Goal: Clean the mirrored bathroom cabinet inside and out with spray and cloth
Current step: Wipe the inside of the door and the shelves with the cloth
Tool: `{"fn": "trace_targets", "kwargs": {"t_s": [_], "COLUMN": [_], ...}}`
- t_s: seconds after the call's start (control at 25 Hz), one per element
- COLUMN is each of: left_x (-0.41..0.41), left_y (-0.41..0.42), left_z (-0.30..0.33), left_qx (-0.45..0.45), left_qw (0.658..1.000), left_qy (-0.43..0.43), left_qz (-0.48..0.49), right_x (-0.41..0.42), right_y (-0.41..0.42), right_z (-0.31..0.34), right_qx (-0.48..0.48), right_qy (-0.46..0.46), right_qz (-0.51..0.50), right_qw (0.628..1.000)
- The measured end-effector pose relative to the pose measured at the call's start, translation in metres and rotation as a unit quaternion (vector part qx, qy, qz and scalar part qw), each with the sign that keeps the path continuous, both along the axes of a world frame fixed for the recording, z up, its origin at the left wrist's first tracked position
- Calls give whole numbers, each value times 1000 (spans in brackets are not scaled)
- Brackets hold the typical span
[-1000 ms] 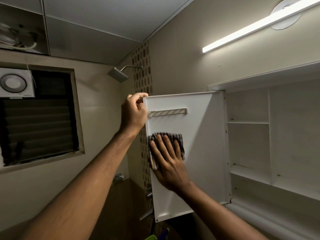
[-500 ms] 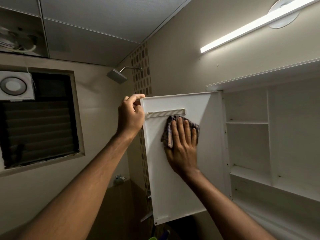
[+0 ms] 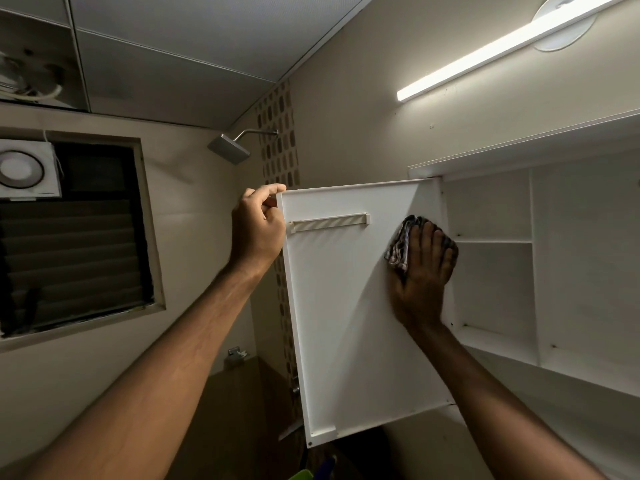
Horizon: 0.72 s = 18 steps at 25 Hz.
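Head view: we steady the open cabinet door (image 3: 349,306) with our left hand (image 3: 258,226), fingers curled round its top outer corner
Change: our right hand (image 3: 420,271), fingers flat, has swept the checked cloth (image 3: 401,247) from door centre to the hinge side
Meaning: we judge the door's inner face nearly wiped; shelves (image 3: 491,241) remain

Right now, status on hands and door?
Left hand grips white cabinet door top corner. Right hand presses checked cloth near hinge side. Nothing obstructing.

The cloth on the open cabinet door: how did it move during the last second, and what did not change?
The right hand slid the checked cloth up and across the inside of the cabinet door, from the lower left below the rail to the hinge side. The left hand kept gripping the door's top outer corner; the door stayed open.
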State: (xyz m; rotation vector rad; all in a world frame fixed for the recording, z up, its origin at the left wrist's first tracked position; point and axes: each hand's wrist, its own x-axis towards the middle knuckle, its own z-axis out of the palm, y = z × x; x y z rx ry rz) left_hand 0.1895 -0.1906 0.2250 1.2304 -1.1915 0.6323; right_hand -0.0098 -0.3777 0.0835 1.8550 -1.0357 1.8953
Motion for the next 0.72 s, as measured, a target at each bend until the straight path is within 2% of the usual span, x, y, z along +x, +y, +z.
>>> {"fn": "trace_targets", "kwargs": {"t_s": [0.08,0.16,0.36,0.48,0.72], "left_x": [-1,-2,-5,-5,-10], "left_y": [-1,0,3,6,7], "left_z": [0,-1,1,0,0], "left_qx": [-5,-8,-7,10,17], "left_qw": [1000,1000,1000,1000,1000], "left_qy": [-4,-8,-12,-11,3], "left_qz": [-1,0,5,8,12], "right_x": [22,46,106,114,87], "right_y": [17,35,80,84,82], "right_z": [-3,-9,-22,-34,-151], "right_qx": [21,15,-71,-105,-101], "right_qy": [-39,-28,135,191,281], "right_qz": [21,55,75,78,102], "right_qw": [999,998,985,973,949]}}
